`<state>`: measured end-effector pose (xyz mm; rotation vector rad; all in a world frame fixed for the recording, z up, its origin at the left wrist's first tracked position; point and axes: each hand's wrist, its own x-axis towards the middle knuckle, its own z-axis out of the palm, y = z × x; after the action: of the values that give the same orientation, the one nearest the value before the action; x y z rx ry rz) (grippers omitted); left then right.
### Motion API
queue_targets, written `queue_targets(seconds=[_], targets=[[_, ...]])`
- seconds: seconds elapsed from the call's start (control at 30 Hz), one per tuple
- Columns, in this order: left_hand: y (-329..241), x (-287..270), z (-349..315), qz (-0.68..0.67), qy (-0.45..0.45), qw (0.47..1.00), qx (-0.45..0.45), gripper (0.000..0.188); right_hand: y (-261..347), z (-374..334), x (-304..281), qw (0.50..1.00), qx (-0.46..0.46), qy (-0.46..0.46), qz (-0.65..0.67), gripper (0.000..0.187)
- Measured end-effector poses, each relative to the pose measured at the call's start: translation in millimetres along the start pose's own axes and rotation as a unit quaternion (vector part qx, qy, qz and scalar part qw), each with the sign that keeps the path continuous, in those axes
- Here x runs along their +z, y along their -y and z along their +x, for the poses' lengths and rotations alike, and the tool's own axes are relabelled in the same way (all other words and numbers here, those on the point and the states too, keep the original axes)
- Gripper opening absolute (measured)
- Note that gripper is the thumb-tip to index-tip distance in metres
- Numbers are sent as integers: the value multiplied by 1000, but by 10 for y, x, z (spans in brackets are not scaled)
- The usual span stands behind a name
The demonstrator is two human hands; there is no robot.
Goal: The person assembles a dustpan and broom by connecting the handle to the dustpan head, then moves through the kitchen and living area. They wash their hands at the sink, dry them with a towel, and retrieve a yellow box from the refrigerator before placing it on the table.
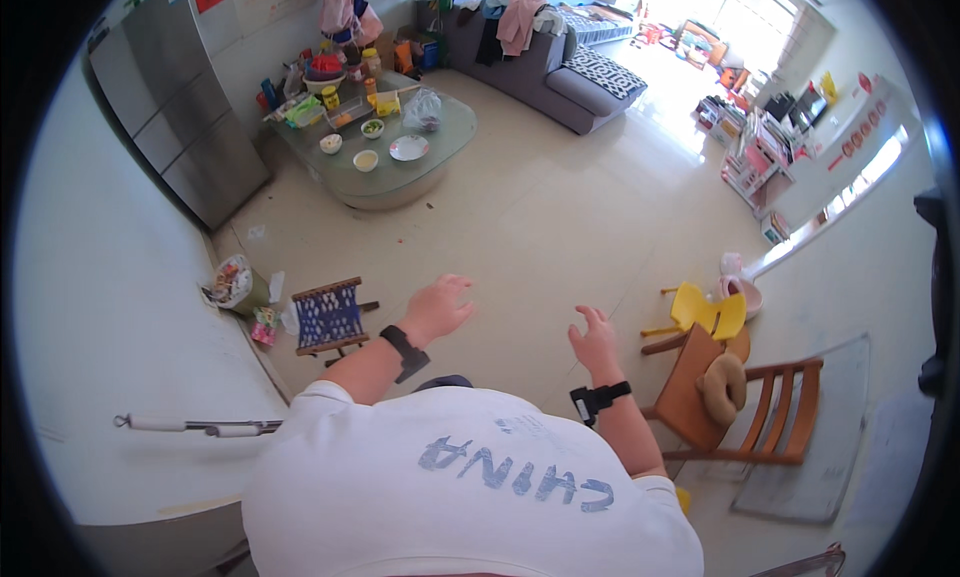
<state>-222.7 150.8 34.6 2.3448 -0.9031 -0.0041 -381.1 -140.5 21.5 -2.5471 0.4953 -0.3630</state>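
Over a pale tiled floor [510, 217], in the head view, both forearms of a person in a white shirt [420, 497] extend forward. The left hand [440, 307] is open, its fingers slightly bent and directed toward the right. The right hand [596, 347] is likewise open, fingers apart and pointing away from the body. The two hands are well apart, and each wrist carries a black band.

Nearest to the left hand is a folding stool [328, 315] with a blue-and-white patterned fabric seat, standing on the floor to the left of it. Beyond the stool, by the wall, is a filled waste bin [240, 285].

Nearest to the right hand is a wooden chair [692, 382], located to the right, with a tan ring-shaped cushion [722, 388] on its seat against the slatted back. A small yellow chair [703, 312] stands just beyond it.

Farther forward, a low glass desk [455, 127] bears three small bowls, a plate [409, 148], a clear plastic bag [423, 110] and assorted containers. A grey refrigerator [190, 107] stands left of the desk; a grey sofa [520, 72] with clothes [520, 22] draped over it stands behind.
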Motion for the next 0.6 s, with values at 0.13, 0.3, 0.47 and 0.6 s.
queue_targets(seconds=[0.13, 0.3, 0.47, 0.6], targets=[[368, 280, 933, 15, 12, 999, -43, 37, -512, 1041, 260, 999, -25, -3, 21, 38], [783, 386, 2344, -1, 27, 998, -51, 35, -952, 1973, 190, 995, 86, 21, -46, 39], [940, 482, 3951, -14, -4, 1000, 1, 34, -1398, 3082, -18, 993, 71, -72, -56, 40], [1037, 701, 5242, -35, 26, 999, -12, 39, -1888, 3986, 67, 990, 124, -52, -51, 39]])
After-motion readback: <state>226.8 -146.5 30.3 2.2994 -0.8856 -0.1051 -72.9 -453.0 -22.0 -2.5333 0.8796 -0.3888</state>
